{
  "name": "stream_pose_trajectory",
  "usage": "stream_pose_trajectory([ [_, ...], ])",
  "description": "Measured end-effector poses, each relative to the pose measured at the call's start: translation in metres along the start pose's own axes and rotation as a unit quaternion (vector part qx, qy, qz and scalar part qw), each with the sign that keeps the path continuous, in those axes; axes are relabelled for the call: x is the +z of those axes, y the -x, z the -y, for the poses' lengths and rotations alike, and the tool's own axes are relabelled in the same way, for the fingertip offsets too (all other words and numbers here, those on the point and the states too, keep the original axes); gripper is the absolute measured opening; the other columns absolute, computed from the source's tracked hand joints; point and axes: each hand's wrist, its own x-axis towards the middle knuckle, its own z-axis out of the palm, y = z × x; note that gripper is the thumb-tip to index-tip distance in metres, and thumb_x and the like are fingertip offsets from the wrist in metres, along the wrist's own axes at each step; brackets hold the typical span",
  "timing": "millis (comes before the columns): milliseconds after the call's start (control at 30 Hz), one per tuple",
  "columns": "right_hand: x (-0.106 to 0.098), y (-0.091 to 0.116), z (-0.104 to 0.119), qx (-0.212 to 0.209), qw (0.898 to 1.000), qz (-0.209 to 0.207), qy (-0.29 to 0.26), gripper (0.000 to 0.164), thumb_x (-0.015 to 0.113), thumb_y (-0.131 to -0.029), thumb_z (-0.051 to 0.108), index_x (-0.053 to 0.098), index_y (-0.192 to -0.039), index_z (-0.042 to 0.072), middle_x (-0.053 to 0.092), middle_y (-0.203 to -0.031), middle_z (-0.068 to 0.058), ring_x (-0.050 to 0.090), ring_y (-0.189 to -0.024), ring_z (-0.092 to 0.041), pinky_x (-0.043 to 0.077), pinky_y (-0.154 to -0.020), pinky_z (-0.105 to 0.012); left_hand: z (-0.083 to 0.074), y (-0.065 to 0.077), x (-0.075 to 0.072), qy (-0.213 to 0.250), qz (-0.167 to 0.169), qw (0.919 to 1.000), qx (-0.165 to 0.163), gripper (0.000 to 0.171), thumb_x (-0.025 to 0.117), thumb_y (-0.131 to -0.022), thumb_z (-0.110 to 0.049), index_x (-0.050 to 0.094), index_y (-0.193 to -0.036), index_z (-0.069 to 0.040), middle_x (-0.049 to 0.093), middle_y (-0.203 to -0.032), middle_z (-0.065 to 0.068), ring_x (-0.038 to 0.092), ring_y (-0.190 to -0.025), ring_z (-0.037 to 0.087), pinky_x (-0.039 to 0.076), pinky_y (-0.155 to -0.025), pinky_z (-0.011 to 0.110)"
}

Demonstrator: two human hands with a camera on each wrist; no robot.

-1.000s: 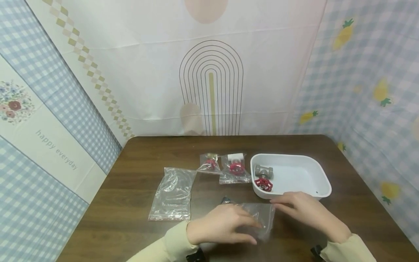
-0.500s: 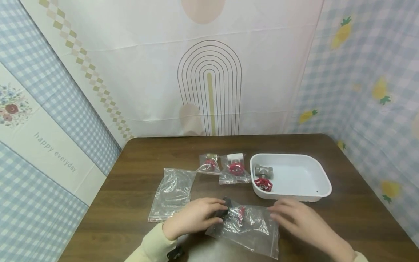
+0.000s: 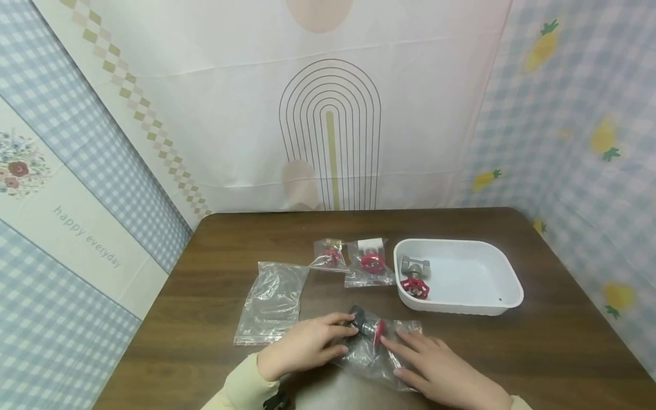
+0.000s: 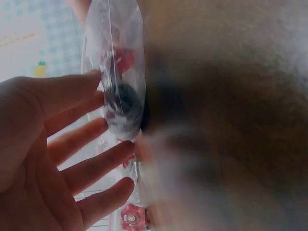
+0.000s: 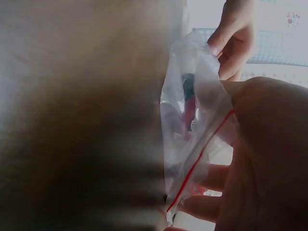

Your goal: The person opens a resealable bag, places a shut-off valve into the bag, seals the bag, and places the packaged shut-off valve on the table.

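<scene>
A clear zip bag (image 3: 361, 357) lies at the front middle of the table with a valve (image 3: 357, 316) in it, dark-bodied with a red handwheel (image 3: 379, 332). From the left, my left hand (image 3: 304, 343) touches the bag by the valve's dark body, fingers spread. In the left wrist view its thumb tip meets the plastic beside the valve (image 4: 121, 98). My right hand (image 3: 443, 364) rests over the bag's right part, its fingertips near the handwheel. The red zip line (image 5: 199, 159) runs across that hand's fingers in the right wrist view.
At the back right a white tray (image 3: 474, 310) holds a metal valve (image 3: 415, 267) with a red handwheel. Left of it lie two bagged valves, one white-bodied (image 3: 370, 256) and one brass-coloured (image 3: 333, 250). A flat clear bag (image 3: 271, 304) lies farther left.
My left hand first moved left off the bag's middle to the valve's dark body. My right hand has come down and left onto the bag, whose right edge has shifted left.
</scene>
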Motion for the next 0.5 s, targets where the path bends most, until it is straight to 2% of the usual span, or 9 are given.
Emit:
stream_pose_trajectory([
  [100,0.000,-0.008,-0.002,-0.007,0.999,-0.021,0.030,0.057,0.052,-0.101,0.052,0.044,-0.153,0.032,0.051,-0.147,-0.020,0.051,-0.129,-0.045,0.046,-0.095,-0.066,-0.001,-0.002,0.001,-0.008,-0.008,0.9997,-0.024,0.039,0.066,-0.098,-0.033,0.066,-0.135,-0.020,0.053,-0.147,0.001,0.068,-0.107,0.017,0.058,-0.083,0.031],
  [200,-0.002,-0.015,-0.003,0.009,0.998,-0.030,0.049,0.057,0.058,-0.099,0.050,0.049,-0.151,0.028,0.053,-0.144,-0.023,0.055,-0.126,-0.045,0.049,-0.091,-0.064,-0.001,-0.007,0.003,-0.012,-0.013,0.9990,-0.041,0.040,0.065,-0.098,-0.034,0.065,-0.136,-0.020,0.053,-0.147,0.003,0.071,-0.098,0.017,0.059,-0.079,0.032],
  [300,-0.004,-0.022,-0.002,0.030,0.996,-0.038,0.069,0.058,0.063,-0.096,0.047,0.052,-0.149,0.024,0.055,-0.140,-0.025,0.059,-0.120,-0.044,0.053,-0.085,-0.060,-0.001,-0.012,0.003,-0.006,-0.015,0.9986,-0.051,0.041,0.065,-0.098,-0.032,0.064,-0.137,-0.018,0.052,-0.148,0.006,0.071,-0.100,0.021,0.059,-0.084,0.034],
  [500,-0.008,-0.038,0.000,0.067,0.994,-0.033,0.076,0.061,0.067,-0.094,0.047,0.054,-0.147,0.019,0.058,-0.136,-0.027,0.062,-0.115,-0.045,0.053,-0.085,-0.060,0.003,-0.022,0.002,-0.003,-0.022,0.9974,-0.069,0.040,0.066,-0.098,-0.027,0.065,-0.135,-0.014,0.052,-0.148,0.010,0.069,-0.106,0.026,0.057,-0.090,0.038],
])
